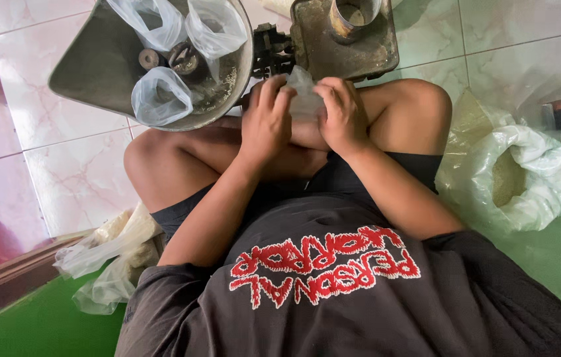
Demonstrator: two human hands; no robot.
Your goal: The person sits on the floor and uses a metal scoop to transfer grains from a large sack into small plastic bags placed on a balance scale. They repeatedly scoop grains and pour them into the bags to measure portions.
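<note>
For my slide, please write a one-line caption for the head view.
Seated person's left hand and right hand pinch a small clear plastic bag beside a metal scale pan holding bags.

Dark grey short-sleeved T-shirt, red jagged lettering across chest; black shorts, bare forearms, bare knees

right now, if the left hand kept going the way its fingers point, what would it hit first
Probably the rim of the grey metal scale pan, just beyond the left hand and the small clear bag it grips; depth is unclear.
</note>
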